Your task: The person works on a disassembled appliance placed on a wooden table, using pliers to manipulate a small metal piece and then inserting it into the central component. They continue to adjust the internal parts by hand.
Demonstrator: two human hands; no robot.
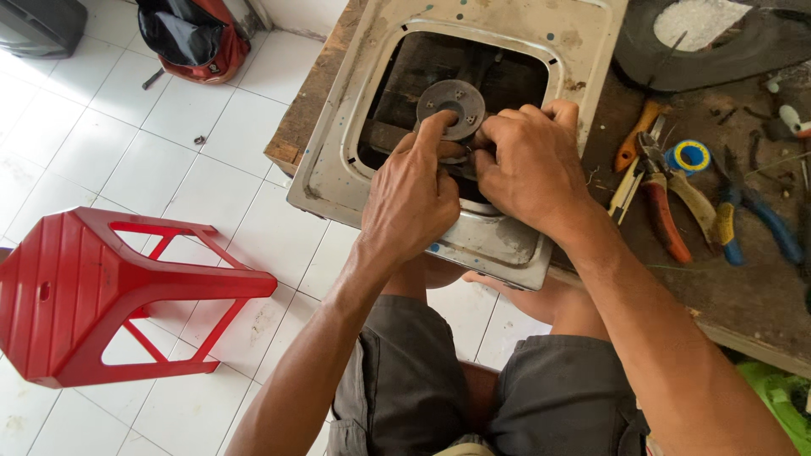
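metal disc pinched by both hands.

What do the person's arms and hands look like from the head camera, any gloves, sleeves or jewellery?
Both arms are bare from the hands up to the frame edge: no sleeves show. The left hand and right hand wear no gloves, and no rings, watch or wristbands are visible. Nails are short. Below the arms, grey shorts cover the lap.

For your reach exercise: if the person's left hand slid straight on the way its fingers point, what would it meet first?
Probably the round metal disc: the left hand points straight at it.
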